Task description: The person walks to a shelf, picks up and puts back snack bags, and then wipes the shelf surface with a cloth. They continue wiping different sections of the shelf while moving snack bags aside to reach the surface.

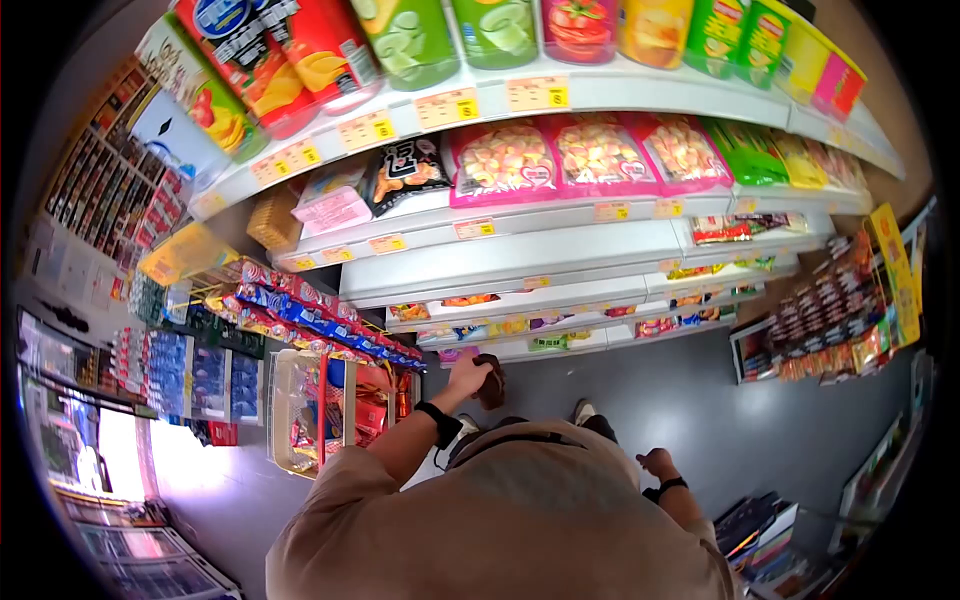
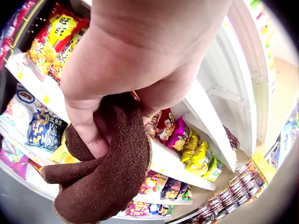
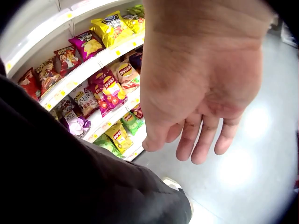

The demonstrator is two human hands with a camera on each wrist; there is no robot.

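My left hand grips a brown terry cloth in front of the lower shelves. In the left wrist view the cloth is bunched, its folded ends hanging below the fingers, with the thumb and fingers around its upper part. Bagged snacks on a shelf show behind it. Away to the right, my right hand hangs beside the body and holds nothing. Its fingers droop loosely over the floor in the right wrist view.
Pink snack bags and tall chip packs line the upper shelves. A wire rack of packets and a bin of snacks stand at the left. Another snack rack stands at the right. Grey floor lies before the shelves.
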